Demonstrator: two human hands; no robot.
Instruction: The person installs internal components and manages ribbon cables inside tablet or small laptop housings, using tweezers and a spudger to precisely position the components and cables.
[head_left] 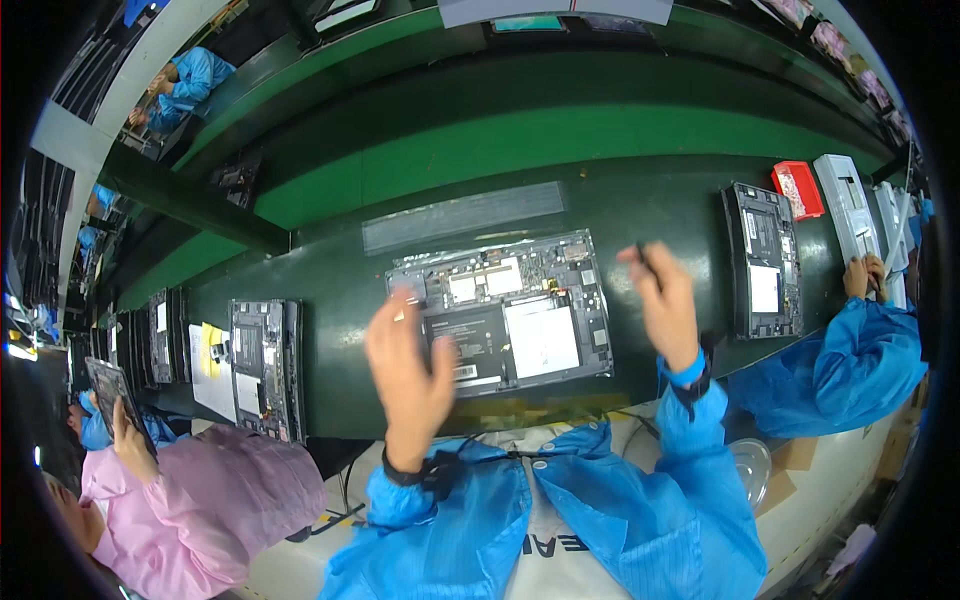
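An opened tablet-like device lies on the green bench in front of me. Its circuit board, black battery and a white panel are exposed. My left hand is over the device's left end, slightly blurred, thumb apart from the fingers, with nothing seen in it. To the right of the device, my right hand is raised with its fingers pinched round a small dark thing whose kind I cannot tell. Both wrists wear dark bands.
A clear flat strip lies behind the device. Stacks of similar devices stand at left and right. A red bin and a grey-white fixture are at far right. Co-workers sit close on both sides, one in pink.
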